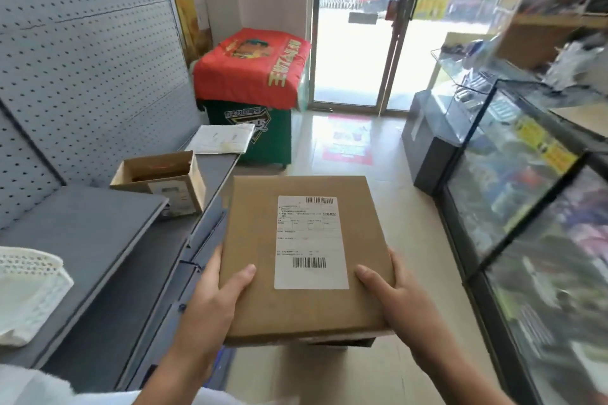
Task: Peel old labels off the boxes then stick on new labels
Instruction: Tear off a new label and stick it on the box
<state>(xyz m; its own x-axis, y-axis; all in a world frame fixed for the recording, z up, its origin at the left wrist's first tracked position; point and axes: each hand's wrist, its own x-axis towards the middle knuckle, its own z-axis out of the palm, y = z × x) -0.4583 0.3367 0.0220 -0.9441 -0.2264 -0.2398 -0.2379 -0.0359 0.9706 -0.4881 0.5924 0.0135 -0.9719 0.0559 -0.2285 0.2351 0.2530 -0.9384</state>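
cardboard box (306,253), flat and matte brown, is being carried at chest height over the floor; its white rectangular label (311,242) is lying smooth on top, print too small to read. left hand (215,289) and right hand (391,289) are gripping opposite near corners, thumbs on top, fingers hidden underneath. beyond, an open small carton (161,181) is sitting on the grey shelf (98,233).

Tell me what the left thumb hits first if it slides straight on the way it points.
Probably the white label, at its left edge. The left hand grips the box at its left side, thumb flat on top, aimed toward the label, only bare cardboard between.
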